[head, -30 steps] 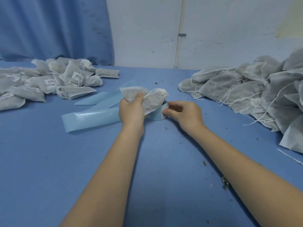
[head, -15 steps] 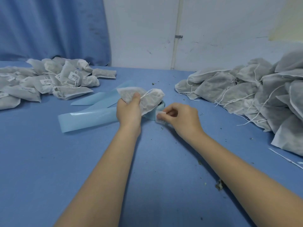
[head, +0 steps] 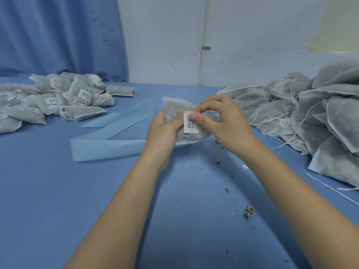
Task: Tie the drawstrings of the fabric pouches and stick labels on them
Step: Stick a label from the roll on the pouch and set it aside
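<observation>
A grey fabric pouch (head: 174, 110) full of dried herbs sits above the blue table, gripped from the left by my left hand (head: 161, 131). A white barcode label (head: 191, 125) lies on the pouch's near face. My right hand (head: 219, 119) pinches the label's top edge between thumb and forefinger against the pouch. The pouch's drawstring shows as white loops behind my right hand.
A heap of labelled pouches (head: 58, 100) lies at the back left. An unlabelled heap (head: 310, 113) with loose white strings fills the right side. A light blue backing strip (head: 108, 146) trails left of my hands. Herb crumbs (head: 248, 211) dot the table (head: 58, 210).
My right hand has lifted a label off the roll and brought it onto the pouch. My left hand has turned the pouch to face me.
</observation>
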{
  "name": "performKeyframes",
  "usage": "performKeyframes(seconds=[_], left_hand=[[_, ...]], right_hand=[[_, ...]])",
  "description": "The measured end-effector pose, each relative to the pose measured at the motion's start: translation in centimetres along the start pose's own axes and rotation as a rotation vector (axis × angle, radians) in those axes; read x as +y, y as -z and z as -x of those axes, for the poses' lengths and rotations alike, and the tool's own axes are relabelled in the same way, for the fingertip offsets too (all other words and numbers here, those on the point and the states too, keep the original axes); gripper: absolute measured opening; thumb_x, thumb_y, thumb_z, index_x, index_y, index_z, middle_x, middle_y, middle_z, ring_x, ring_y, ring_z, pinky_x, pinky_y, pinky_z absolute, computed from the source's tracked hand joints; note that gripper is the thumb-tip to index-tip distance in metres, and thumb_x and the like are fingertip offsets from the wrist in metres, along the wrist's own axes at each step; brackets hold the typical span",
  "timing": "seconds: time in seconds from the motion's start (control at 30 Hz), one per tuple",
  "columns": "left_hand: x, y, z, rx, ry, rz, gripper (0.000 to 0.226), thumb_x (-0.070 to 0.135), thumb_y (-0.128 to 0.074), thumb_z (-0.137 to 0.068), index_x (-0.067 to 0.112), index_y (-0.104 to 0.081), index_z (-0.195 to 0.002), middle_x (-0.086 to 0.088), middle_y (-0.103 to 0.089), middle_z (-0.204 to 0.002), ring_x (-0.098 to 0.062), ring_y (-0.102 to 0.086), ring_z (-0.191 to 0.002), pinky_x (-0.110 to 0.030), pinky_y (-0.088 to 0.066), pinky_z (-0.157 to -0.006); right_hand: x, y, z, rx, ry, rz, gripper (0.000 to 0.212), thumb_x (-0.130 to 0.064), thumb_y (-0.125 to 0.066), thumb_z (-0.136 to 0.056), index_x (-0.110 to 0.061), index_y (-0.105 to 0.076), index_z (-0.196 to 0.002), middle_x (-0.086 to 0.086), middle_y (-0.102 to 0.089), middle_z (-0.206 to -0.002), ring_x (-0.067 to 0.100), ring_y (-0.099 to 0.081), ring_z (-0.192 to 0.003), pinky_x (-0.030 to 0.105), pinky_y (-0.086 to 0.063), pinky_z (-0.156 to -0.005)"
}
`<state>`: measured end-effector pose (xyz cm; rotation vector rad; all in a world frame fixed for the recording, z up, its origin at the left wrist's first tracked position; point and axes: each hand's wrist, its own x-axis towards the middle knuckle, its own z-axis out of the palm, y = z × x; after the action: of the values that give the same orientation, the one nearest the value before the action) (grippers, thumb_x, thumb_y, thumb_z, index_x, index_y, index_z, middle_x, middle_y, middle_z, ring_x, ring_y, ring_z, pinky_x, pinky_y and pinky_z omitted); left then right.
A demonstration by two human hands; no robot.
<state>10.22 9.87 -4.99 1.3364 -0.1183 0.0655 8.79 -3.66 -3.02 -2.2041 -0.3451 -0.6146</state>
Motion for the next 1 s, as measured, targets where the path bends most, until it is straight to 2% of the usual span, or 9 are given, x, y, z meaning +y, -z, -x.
performKeyframes(seconds=[0.2,0.3,0.37,0.53,0.63,0.73,0.83,0.9,1.0], left_hand=[[0.1,0.1,0.2,-0.127,-0.014,0.056,0.015,0.018,-0.064,-0.087,0.009,-0.066,-0.099,-0.005,-0.072,-0.090,-0.021,-0.069,-0.085,-0.036,-0.051,-0.083],[-0.1,0.2,0.4,-0.193,-0.041,-0.001,0.046,0.005,-0.074,-0.068,0.002,-0.061,-0.112,-0.016,-0.070,-0.105,-0.031,-0.066,-0.101,-0.042,-0.050,-0.094],[-0.2,0.2,0.4,-0.200,-0.044,-0.011,0.045,-0.004,-0.073,-0.070,0.001,-0.060,-0.113,-0.018,-0.069,-0.107,-0.032,-0.065,-0.102,-0.045,-0.049,-0.096],[-0.3,0.0,0.5,-0.210,-0.059,-0.010,0.043,-0.008,-0.071,-0.071,-0.002,-0.060,-0.112,-0.020,-0.068,-0.108,-0.034,-0.065,-0.102,-0.043,-0.051,-0.093],[-0.2,-0.1,0.5,-0.160,-0.058,0.033,0.035,-0.013,-0.066,-0.074,-0.001,-0.062,-0.107,-0.018,-0.070,-0.102,-0.031,-0.067,-0.094,-0.039,-0.055,-0.087],[-0.2,-0.2,0.4,-0.086,-0.049,0.084,0.027,-0.009,-0.065,-0.076,0.002,-0.065,-0.100,-0.011,-0.071,-0.089,-0.023,-0.069,-0.081,-0.032,-0.056,-0.076],[0.0,-0.2,0.1,0.043,0.007,0.202,0.008,0.009,-0.066,-0.084,0.007,-0.068,-0.092,-0.006,-0.071,-0.082,-0.017,-0.068,-0.073,-0.029,-0.056,-0.069],[0.0,-0.1,-0.1,0.152,0.026,0.201,0.006,0.014,-0.068,-0.085,0.008,-0.068,-0.084,-0.009,-0.069,-0.083,-0.021,-0.066,-0.075,-0.035,-0.054,-0.075],[-0.1,0.0,-0.3,0.303,0.041,0.187,0.011,0.015,-0.068,-0.084,0.011,-0.065,-0.074,-0.011,-0.067,-0.083,-0.024,-0.063,-0.076,-0.039,-0.053,-0.076]], right_hand=[[0.3,-0.1,0.2,0.057,0.040,0.007,0.009,-0.026,-0.068,-0.086,-0.026,-0.059,-0.088,-0.011,-0.056,-0.097,0.008,-0.050,-0.101,0.014,-0.034,-0.086],[0.4,-0.1,0.5,0.051,-0.071,-0.165,0.028,-0.027,-0.070,-0.085,-0.033,-0.051,-0.105,-0.013,-0.061,-0.104,0.003,-0.057,-0.097,0.012,-0.042,-0.081],[0.6,-0.2,0.5,0.050,-0.162,-0.303,0.030,-0.028,-0.070,-0.085,-0.033,-0.053,-0.109,-0.010,-0.063,-0.108,0.000,-0.060,-0.096,0.012,-0.045,-0.078],[0.9,-0.7,0.5,0.144,-0.188,-0.464,0.011,-0.025,-0.075,-0.080,-0.021,-0.071,-0.089,-0.015,-0.069,-0.082,-0.001,-0.064,-0.078,0.016,-0.047,-0.071],[1.0,-1.4,0.4,0.243,-0.151,-0.475,0.008,-0.024,-0.078,-0.078,-0.023,-0.070,-0.081,-0.018,-0.068,-0.074,-0.004,-0.063,-0.074,0.014,-0.048,-0.070],[1.1,-2.0,0.4,0.172,-0.204,-0.420,0.023,-0.035,-0.072,-0.082,-0.025,-0.069,-0.102,-0.013,-0.069,-0.092,-0.001,-0.063,-0.085,0.017,-0.047,-0.074],[1.4,-2.4,1.0,0.011,-0.334,-0.550,0.052,-0.035,-0.074,-0.079,-0.035,-0.046,-0.123,-0.008,-0.059,-0.109,0.004,-0.064,-0.090,0.021,-0.054,-0.065],[1.4,-2.6,1.4,0.001,-0.366,-0.604,0.059,-0.024,-0.079,-0.075,-0.033,-0.041,-0.120,-0.005,-0.057,-0.104,0.005,-0.064,-0.076,0.021,-0.053,-0.059],[0.6,-3.5,1.3,0.033,-0.381,-0.741,0.048,-0.009,-0.078,-0.076,-0.027,-0.039,-0.098,0.010,-0.062,-0.102,0.014,-0.057,-0.057,0.023,-0.049,-0.055]])
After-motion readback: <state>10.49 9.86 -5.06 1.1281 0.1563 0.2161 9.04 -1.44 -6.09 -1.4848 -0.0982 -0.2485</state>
